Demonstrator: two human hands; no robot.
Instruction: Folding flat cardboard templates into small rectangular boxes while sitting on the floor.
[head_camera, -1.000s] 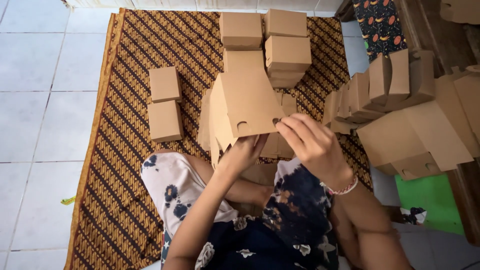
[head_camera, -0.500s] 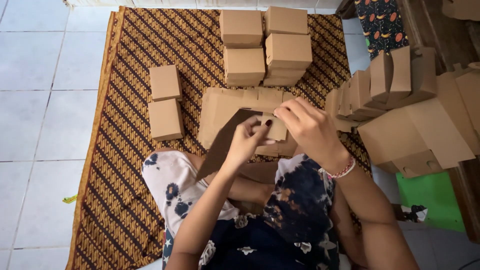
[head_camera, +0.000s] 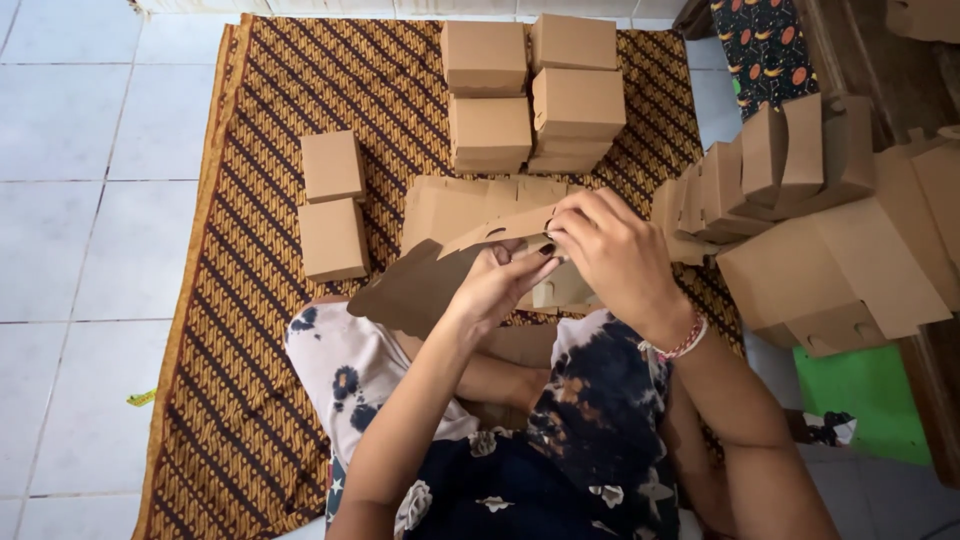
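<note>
Together, my left hand and right hand pinch a flat brown cardboard blank above the patterned mat's middle.

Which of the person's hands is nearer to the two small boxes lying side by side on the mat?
Left. The left hand is just right of the two small boxes; the right hand is further right, beyond it.

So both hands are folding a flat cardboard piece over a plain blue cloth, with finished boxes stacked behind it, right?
Not quite: the cloth is not plain blue but brown with a dark patterned weave, as the head view shows. The rest holds: the left hand and right hand both hold the flat cardboard piece, with finished boxes stacked behind.
</note>
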